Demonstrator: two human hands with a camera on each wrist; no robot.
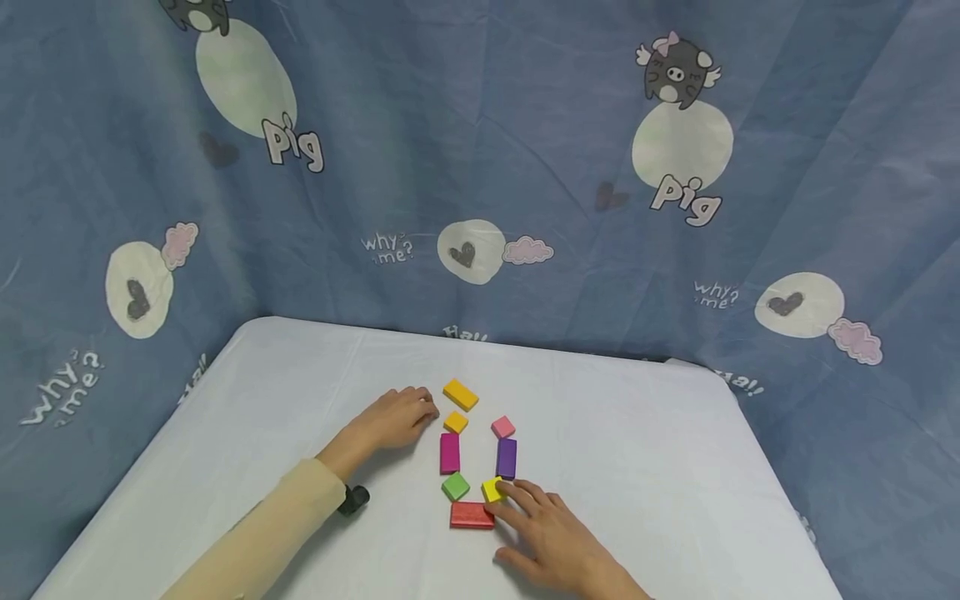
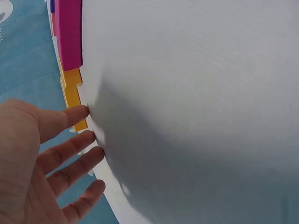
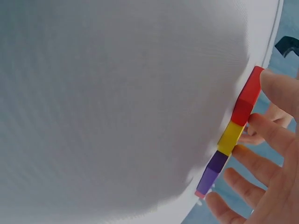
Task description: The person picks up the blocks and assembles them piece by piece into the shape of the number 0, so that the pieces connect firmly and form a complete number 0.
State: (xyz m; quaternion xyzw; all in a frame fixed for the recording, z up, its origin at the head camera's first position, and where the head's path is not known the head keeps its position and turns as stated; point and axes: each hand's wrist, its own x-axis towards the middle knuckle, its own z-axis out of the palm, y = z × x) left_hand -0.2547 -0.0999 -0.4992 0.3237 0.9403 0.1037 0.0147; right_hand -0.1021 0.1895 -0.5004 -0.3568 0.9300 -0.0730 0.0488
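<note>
My right hand is spread at the near end of a loop of coloured blocks. Its fingertips are right at the yellow cube and the right end of the red block. Left of the loop, my left hand rests with loosely bent fingers and nothing in them, close to the orange block and the orange cube. A magenta block and a green cube continue the left side. Opposite them lie a pink cube and a purple block.
A white cloth covers the table. Behind it hangs a blue curtain with pig and heart prints. A dark wrist camera sticks out below the left sleeve.
</note>
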